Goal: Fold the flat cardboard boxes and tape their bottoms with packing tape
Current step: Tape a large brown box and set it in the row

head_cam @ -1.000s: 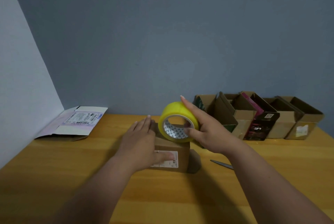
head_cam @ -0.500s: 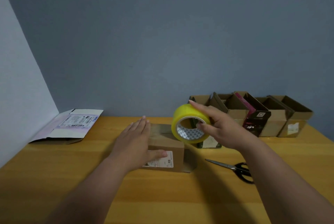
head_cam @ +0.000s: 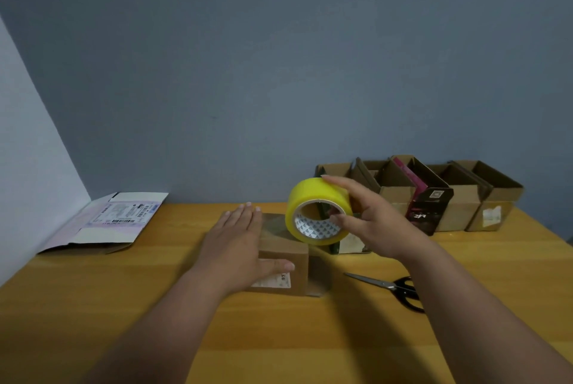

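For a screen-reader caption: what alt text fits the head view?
A person's left hand presses flat on a small cardboard box while the right hand holds a yellow tape roll above it; scissors lie on the wooden table.

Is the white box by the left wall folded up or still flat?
Still flat: the white box lies collapsed on the table, flaps spread, label up.

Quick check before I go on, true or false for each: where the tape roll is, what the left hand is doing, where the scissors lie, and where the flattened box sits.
1. The right hand holds the yellow tape roll. True.
2. The left hand grips the scissors. False: it presses flat on the small cardboard box.
3. The scissors lie on the table. True.
4. The flattened box lies at the right. False: far left.
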